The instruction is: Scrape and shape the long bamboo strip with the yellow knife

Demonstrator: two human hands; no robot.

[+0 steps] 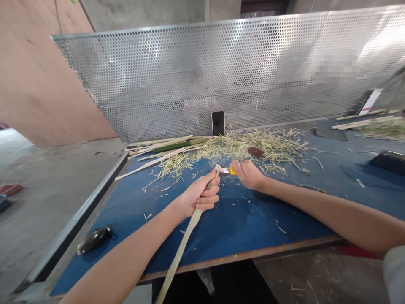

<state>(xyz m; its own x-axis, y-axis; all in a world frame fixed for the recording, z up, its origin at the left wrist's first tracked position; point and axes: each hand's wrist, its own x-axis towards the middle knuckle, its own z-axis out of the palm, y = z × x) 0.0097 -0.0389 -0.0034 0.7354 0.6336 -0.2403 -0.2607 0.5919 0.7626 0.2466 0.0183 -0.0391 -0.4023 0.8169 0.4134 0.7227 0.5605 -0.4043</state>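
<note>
My left hand (200,196) is closed around a long pale bamboo strip (180,251) that runs from near my lap up to the middle of the blue table (240,228). My right hand (249,174) is closed on a small knife with a yellow handle (232,170), its blade laid against the strip's top end (217,169). Both hands work just in front of a heap of thin bamboo shavings (249,147).
Several split bamboo strips (164,147) lie at the table's back left. A phone (218,123) leans upright against the perforated metal screen (221,76). A dark object (94,239) sits near the left front edge. More strips and shavings (376,124) lie at far right.
</note>
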